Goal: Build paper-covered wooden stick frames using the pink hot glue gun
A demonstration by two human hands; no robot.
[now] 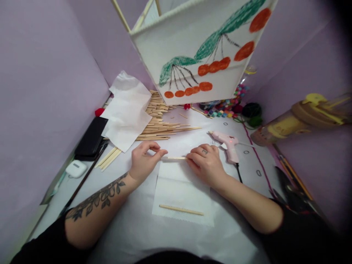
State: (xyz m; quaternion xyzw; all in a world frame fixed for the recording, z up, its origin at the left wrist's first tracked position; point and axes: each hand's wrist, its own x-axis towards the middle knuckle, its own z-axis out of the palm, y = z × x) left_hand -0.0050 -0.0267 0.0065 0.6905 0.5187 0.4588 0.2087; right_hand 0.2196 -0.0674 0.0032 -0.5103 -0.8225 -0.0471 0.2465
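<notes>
My right hand (206,161) pinches a thin wooden stick (177,158) at its right end, over the top edge of a white paper sheet (181,190). Just left of the stick's free end is my left hand (145,157), its thumb and forefinger brought together in a pinch. Whatever lies between those fingertips, if anything, is too small to make out. A second wooden stick (181,209) rests across the lower part of the sheet. A pink glue gun (227,143) with a small red light lies right of my right hand.
Many loose sticks (156,121) lie behind, partly under crumpled white paper (126,110). A hanging panel with painted red berries (198,66) looms overhead. Left are a black wallet (92,137) and white earbud case (76,168); right, a lidded cup (291,123) and colourful pom-poms (239,97).
</notes>
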